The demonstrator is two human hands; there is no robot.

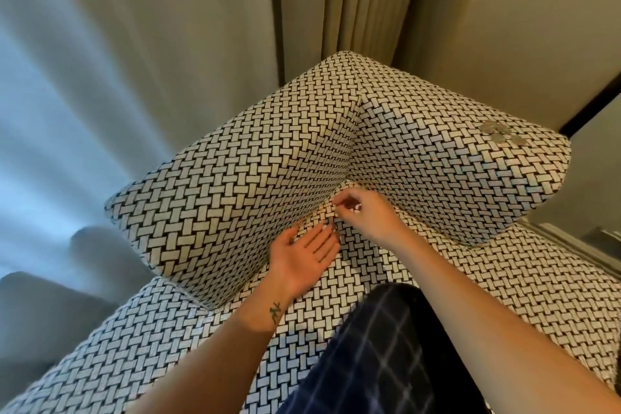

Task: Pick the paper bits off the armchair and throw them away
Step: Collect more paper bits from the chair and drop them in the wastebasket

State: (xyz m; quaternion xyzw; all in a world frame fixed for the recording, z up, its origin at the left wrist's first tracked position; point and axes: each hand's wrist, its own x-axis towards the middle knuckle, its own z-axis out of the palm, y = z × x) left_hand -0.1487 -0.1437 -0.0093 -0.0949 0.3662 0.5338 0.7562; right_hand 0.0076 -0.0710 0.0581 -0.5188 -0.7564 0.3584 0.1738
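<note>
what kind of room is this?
Probably a living room or hotel room, in a corner by a window: an upholstered armchair in a woven black-and-white pattern, heavy pleated drapes behind it, and a sheer curtain letting daylight through.

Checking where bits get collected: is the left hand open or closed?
Open: the left hand is palm up, fingers straight, at the inner corner of the armchair.

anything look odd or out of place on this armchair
A small cluster of grey round discs lies on top of the armchair arm at the right of the view. They break the woven pattern; coins or paper, too blurred to tell.
</note>
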